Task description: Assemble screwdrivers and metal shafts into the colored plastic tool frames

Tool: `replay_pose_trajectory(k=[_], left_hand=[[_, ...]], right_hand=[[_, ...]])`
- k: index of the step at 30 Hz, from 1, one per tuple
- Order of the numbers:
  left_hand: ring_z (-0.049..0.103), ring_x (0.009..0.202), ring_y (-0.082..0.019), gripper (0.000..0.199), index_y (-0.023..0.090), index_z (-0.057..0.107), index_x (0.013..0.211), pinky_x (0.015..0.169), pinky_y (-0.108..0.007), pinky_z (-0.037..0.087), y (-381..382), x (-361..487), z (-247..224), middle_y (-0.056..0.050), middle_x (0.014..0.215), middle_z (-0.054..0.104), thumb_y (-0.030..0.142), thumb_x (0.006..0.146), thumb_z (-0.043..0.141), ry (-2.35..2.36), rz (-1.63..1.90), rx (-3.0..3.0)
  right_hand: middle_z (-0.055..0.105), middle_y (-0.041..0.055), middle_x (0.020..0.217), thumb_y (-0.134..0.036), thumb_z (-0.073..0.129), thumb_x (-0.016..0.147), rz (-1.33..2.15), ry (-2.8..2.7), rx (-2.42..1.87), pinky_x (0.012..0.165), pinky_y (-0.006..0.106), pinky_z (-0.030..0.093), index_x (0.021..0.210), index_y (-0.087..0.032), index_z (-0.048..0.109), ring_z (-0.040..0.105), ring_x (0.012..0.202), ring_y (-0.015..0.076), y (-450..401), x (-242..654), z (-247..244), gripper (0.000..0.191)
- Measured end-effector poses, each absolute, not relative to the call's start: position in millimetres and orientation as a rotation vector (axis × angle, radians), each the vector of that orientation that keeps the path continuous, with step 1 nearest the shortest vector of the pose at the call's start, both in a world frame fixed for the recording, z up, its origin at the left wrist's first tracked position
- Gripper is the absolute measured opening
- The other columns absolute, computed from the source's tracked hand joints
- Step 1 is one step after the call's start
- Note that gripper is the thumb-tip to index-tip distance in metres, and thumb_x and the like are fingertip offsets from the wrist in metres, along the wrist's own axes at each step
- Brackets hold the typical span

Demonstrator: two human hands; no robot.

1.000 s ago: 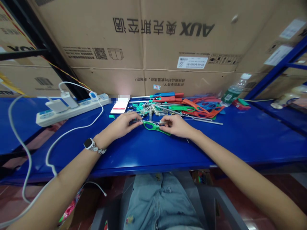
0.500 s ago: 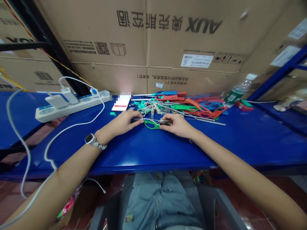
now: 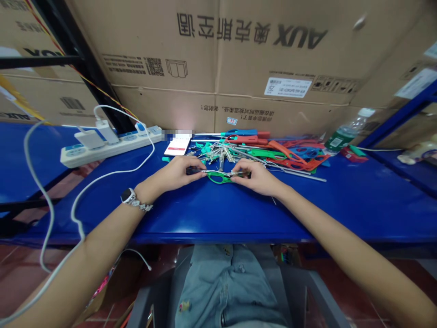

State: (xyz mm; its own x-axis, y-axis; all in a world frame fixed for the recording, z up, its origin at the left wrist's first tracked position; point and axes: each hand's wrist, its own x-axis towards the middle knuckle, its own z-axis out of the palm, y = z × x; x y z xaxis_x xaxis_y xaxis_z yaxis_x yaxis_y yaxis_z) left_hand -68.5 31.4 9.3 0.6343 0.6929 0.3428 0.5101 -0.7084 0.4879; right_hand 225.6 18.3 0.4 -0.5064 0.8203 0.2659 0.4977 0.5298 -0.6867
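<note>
My left hand [image 3: 182, 173] pinches a small dark part [image 3: 194, 170] near the middle of the blue table. To its right, my right hand [image 3: 254, 176] grips a small brownish, partly see-through part [image 3: 243, 173]. Thin pale wires [image 3: 218, 171] stretch between the two hands. A green plastic piece with a loop handle [image 3: 220, 178] lies just under the wires, between my hands. Behind it is a pile of small clear and metallic parts [image 3: 223, 154], with green [image 3: 266, 154], red [image 3: 242, 139] and orange [image 3: 287, 150] plastic pieces and metal rods [image 3: 305, 175].
A phone [image 3: 177, 145] lies behind my left hand. The white power strip [image 3: 77, 156] with chargers stands at the left, its white cable [image 3: 77, 218] running beside my left arm. A bottle [image 3: 346, 133] stands back right. Large cardboard boxes [image 3: 246, 59] rise behind the table [image 3: 218, 214].
The view has shifted slightly, so the background sits a little further right. Both hands keep their holds, and a thin wire end now shows below my right wrist.
</note>
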Motion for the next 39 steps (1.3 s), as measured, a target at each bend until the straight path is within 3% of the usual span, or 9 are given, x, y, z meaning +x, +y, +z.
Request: replay_pose_trajectory(k=[11, 16, 21, 27, 35, 39], left_hand=[[0.067, 0.085, -0.02, 0.021, 0.018, 0.072, 0.099, 0.081, -0.035, 0.054, 35.4, -73.1, 6.7, -0.008, 0.096, 0.073, 0.037, 0.096, 0.061, 1.004, 0.671, 2.531], [0.069, 0.105, -0.022, 0.026, 0.019, 0.073, 0.106, 0.098, -0.039, 0.053, 35.2, -72.9, 7.2, -0.011, 0.116, 0.073, 0.038, 0.101, 0.055, 0.957, 0.7, 2.584], [0.069, 0.093, -0.023, 0.03, 0.018, 0.075, 0.107, 0.089, -0.039, 0.054, 36.9, -74.7, 6.5, -0.011, 0.102, 0.075, 0.038, 0.103, 0.053, 0.982, 0.62, 2.631], [0.072, 0.089, -0.022, 0.027, 0.018, 0.072, 0.114, 0.084, -0.037, 0.054, 37.0, -75.8, 5.6, -0.009, 0.099, 0.077, 0.036, 0.099, 0.058, 1.044, 0.649, 2.564], [0.07, 0.086, -0.021, 0.025, 0.019, 0.073, 0.098, 0.082, -0.037, 0.055, 34.4, -76.8, 7.2, -0.007, 0.095, 0.076, 0.041, 0.097, 0.06, 1.047, 0.641, 2.528], [0.069, 0.1, -0.026, 0.032, 0.018, 0.07, 0.11, 0.092, -0.043, 0.054, 24.3, -69.0, 11.3, -0.011, 0.109, 0.073, 0.045, 0.095, 0.063, 1.05, 0.724, 2.585]], right_hand=[[0.069, 0.0058, 0.093, -0.024, 0.072, 0.09, 0.699, -2.277, -0.993, 0.081, 0.036, 0.05, 0.087, -0.018, 0.069, 0.064, 0.085, 0.0195, 23.6, 223.2, 2.8, 0.007], [0.071, 0.0045, 0.089, -0.025, 0.072, 0.088, 0.769, -2.268, -1.003, 0.079, 0.036, 0.05, 0.086, -0.019, 0.068, 0.065, 0.083, 0.0204, 30.8, 221.8, 5.3, 0.008], [0.071, 0.0033, 0.086, -0.027, 0.072, 0.088, 0.859, -2.277, -1.035, 0.078, 0.035, 0.049, 0.086, -0.02, 0.068, 0.064, 0.08, 0.0196, 35.9, 220.8, 9.8, 0.009], [0.068, 0.0016, 0.081, -0.025, 0.073, 0.085, 0.925, -2.269, -1.07, 0.072, 0.033, 0.048, 0.085, -0.021, 0.066, 0.061, 0.074, 0.0176, 41.7, 219.5, 11.7, 0.008], [0.073, 0.0035, 0.087, -0.023, 0.076, 0.084, 0.832, -2.326, -1.046, 0.078, 0.036, 0.05, 0.085, -0.021, 0.071, 0.065, 0.082, 0.0204, 38.9, 218.8, 14.0, 0.005], [0.074, 0.0036, 0.088, -0.024, 0.077, 0.084, 0.836, -2.336, -1.042, 0.08, 0.037, 0.051, 0.087, -0.021, 0.072, 0.066, 0.083, 0.0207, 37.1, 218.7, 12.1, 0.006]])
